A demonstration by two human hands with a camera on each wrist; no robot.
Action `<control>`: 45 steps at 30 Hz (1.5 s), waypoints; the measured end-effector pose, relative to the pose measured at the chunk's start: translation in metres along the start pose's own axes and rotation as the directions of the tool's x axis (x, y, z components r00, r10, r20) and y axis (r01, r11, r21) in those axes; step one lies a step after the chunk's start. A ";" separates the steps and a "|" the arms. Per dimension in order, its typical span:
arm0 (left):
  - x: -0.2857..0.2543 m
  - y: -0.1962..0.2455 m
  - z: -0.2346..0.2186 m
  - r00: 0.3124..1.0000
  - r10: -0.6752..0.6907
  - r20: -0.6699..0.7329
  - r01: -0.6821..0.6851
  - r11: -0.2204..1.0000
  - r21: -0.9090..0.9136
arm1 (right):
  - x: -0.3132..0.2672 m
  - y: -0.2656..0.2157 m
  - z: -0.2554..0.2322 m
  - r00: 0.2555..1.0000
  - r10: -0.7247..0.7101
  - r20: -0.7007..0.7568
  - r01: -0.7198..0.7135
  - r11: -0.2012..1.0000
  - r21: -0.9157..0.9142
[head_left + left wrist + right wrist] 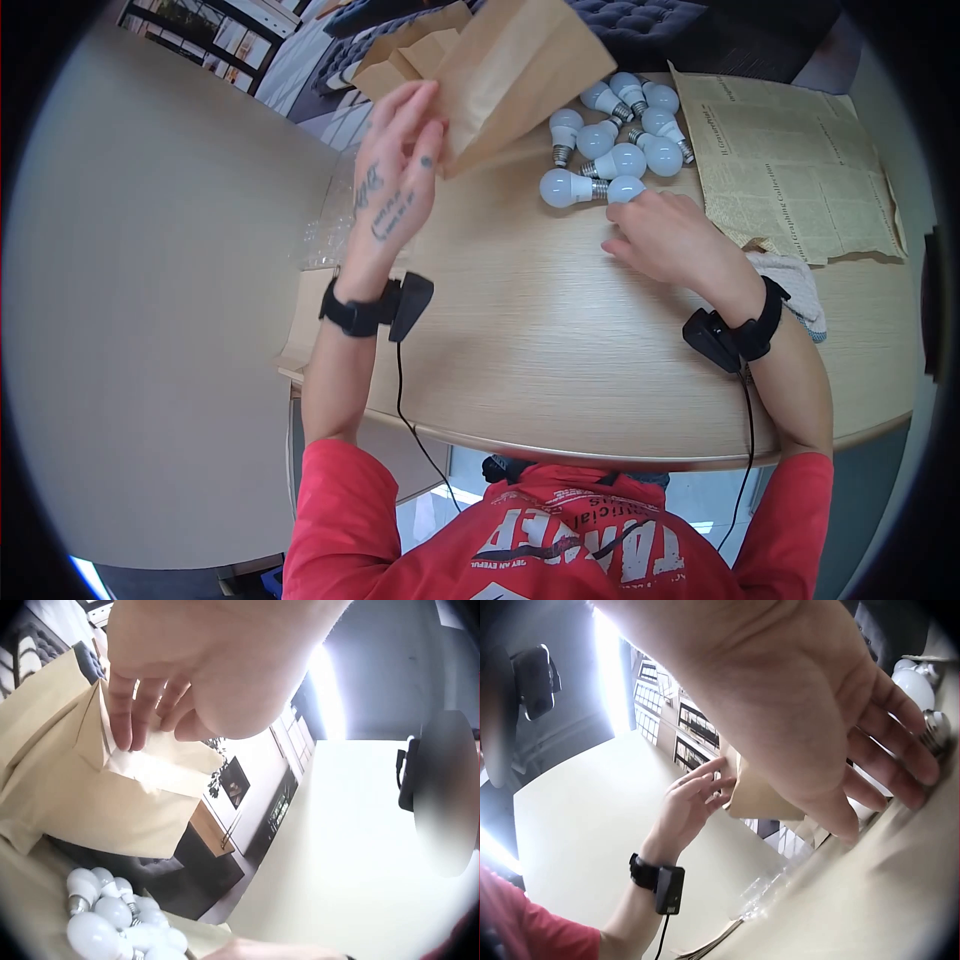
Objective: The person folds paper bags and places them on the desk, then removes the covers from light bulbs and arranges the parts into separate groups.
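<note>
- Brown paper bag (525, 75) tilts at 2 o'clock from your left hand (395, 185), whose fingers pinch its edge.
- White bulbs (628, 160) cluster on the table (500, 330) at 11 o'clock from your right hand (665, 235), fingers loosely spread at the nearest bulb (626, 187), contact unclear.

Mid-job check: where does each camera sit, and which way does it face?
Head: worn on the head, facing forward and down at the table; shows the left hand, right hand and red shirt.
Left wrist: worn on that wrist, looking along the left hand at the paper bag, with bulbs lower left.
Right wrist: worn on that wrist, looking along the right hand, bulbs at the right edge; the left hand shows beyond.
Shared: head and left wrist both show the bag and bulbs.
</note>
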State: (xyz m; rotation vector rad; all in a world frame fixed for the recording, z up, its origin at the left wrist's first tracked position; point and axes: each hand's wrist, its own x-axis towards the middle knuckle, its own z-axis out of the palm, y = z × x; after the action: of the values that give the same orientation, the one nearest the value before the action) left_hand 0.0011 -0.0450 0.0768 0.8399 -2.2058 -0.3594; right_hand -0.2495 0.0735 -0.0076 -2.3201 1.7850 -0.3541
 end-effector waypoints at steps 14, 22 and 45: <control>-0.092 0.005 0.028 0.980 0.168 0.109 -0.188 0.958 0.215 | 0.006 0.000 -0.005 0.994 0.102 0.039 -0.104 0.994 0.036; -0.092 -0.031 0.015 0.976 -0.180 -0.126 0.193 0.976 0.104 | 0.009 0.005 0.002 0.989 0.132 0.061 -0.133 0.991 0.028; 0.031 -0.021 -0.002 0.952 -0.292 0.089 0.292 0.956 0.014 | 0.007 0.007 0.001 0.995 0.098 -0.002 -0.098 0.995 -0.001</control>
State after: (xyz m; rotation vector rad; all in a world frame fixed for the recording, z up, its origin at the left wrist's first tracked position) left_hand -0.0040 -0.0817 0.0845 1.1762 -2.1640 -0.5487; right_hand -0.2542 0.0653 -0.0107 -2.2240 1.8920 -0.3402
